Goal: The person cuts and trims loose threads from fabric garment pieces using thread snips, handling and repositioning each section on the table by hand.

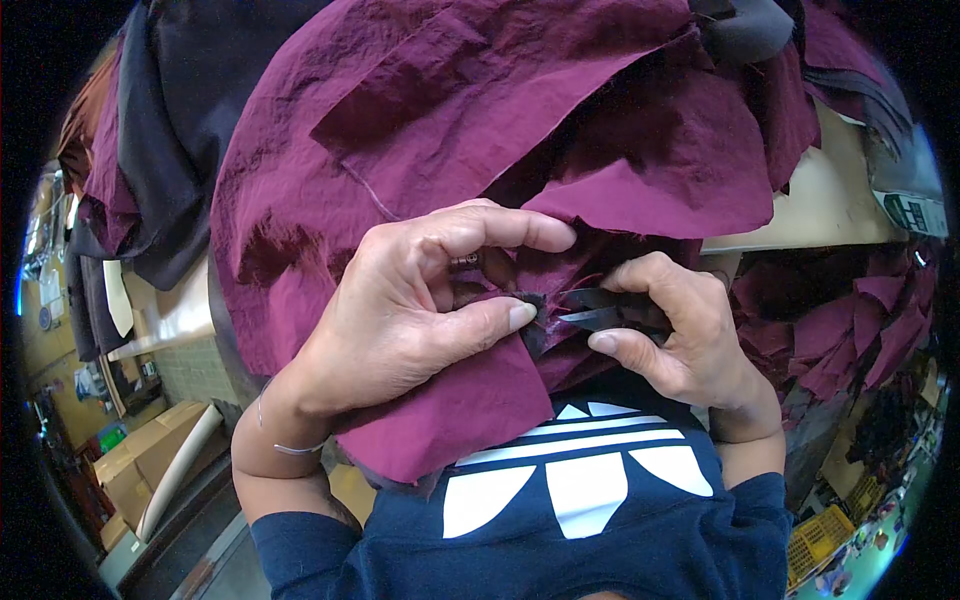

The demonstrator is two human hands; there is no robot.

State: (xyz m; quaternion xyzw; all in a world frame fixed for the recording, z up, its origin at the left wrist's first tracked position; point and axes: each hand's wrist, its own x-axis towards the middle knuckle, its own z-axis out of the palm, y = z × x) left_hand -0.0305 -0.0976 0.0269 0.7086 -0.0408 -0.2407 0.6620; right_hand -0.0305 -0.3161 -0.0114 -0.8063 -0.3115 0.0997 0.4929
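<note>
Maroon fabric lies heaped in front of me and hangs down over my lap. With thumb and bent fingers, my left hand pinches a fold of it, where a small dark patch shows beside the thumb tip. Between the thumb and fingers of my right hand are dark thread snips. Their two blades are apart and point left at the pinched fold, close to some loose maroon threads. Part of the snips' handle is hidden by the right fingers.
Dark cloth drapes over the table's left side. A pale tabletop shows at right, above a pile of maroon scraps. Cardboard boxes and a pale roll stand lower left. A yellow crate sits lower right.
</note>
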